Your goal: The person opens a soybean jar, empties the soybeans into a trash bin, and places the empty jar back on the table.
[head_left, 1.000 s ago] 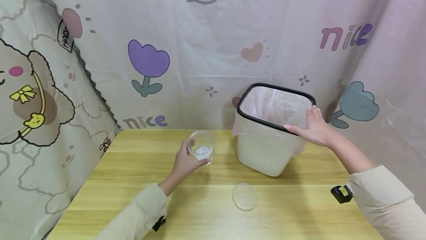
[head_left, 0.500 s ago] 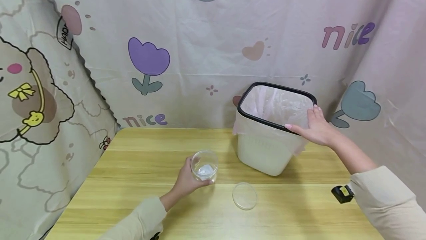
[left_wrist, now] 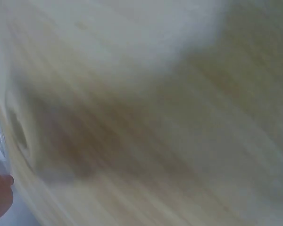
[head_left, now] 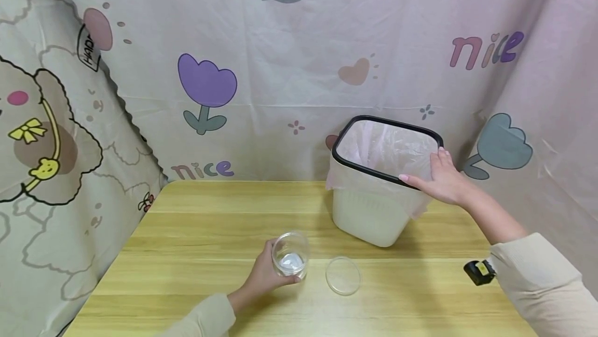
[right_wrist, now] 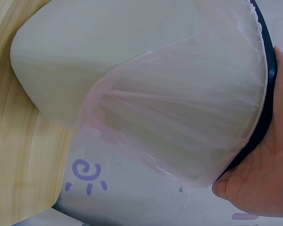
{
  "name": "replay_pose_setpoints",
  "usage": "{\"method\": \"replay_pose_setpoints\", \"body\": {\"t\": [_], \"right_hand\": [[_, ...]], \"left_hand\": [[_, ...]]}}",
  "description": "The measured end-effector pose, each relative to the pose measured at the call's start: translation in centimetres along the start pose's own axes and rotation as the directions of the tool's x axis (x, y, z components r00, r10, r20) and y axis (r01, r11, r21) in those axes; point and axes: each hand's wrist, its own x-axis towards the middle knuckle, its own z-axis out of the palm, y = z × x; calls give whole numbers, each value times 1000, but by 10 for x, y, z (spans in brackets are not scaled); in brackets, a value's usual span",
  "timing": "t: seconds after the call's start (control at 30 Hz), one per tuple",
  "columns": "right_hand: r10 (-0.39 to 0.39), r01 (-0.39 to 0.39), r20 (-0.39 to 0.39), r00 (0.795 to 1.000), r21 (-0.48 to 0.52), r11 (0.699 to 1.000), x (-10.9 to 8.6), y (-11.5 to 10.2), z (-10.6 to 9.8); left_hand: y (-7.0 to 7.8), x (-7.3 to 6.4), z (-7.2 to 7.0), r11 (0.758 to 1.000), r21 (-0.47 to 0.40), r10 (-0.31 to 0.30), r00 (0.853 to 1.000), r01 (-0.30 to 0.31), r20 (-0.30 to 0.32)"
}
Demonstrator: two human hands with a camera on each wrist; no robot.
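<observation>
My left hand (head_left: 268, 274) grips a clear round plastic jar (head_left: 290, 254) from its left side, thumb at the front. The jar has no lid on it and its mouth faces up. To its right, a clear round lid (head_left: 343, 275) lies flat on the table. My right hand (head_left: 446, 178) rests with extended fingers across the near right corner of a trash bin's black rim (head_left: 374, 171). The cream trash bin (head_left: 369, 217) stands upright, lined with a thin pinkish plastic bag (right_wrist: 179, 103) folded over its edge. In the left wrist view, only a fingertip and the jar's edge show.
Both hands work over a wooden table (head_left: 210, 223). A printed cloth curtain (head_left: 289, 56) hangs close behind the table and the trash bin. More printed cloth hangs along the left side.
My left hand has brought the jar toward me and slightly right, lowering it beside the lid. My right hand stays on the trash bin's rim; bin and lid have not moved.
</observation>
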Motion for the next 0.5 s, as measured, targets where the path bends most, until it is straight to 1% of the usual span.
{"method": "replay_pose_setpoints", "body": {"t": [0.17, 0.33, 0.5], "right_hand": [[0, 0, -2, 1000, 6, 1000, 0, 0, 0], [1, -1, 0, 1000, 10, 1000, 0, 0, 0], [5, -5, 3, 1000, 7, 1000, 0, 0, 0]], "left_hand": [[-6, -6, 7, 1000, 7, -1, 1000, 1, 23], [-11, -11, 12, 1000, 27, 9, 999, -10, 45], [-12, -13, 15, 1000, 21, 10, 999, -11, 47]]}}
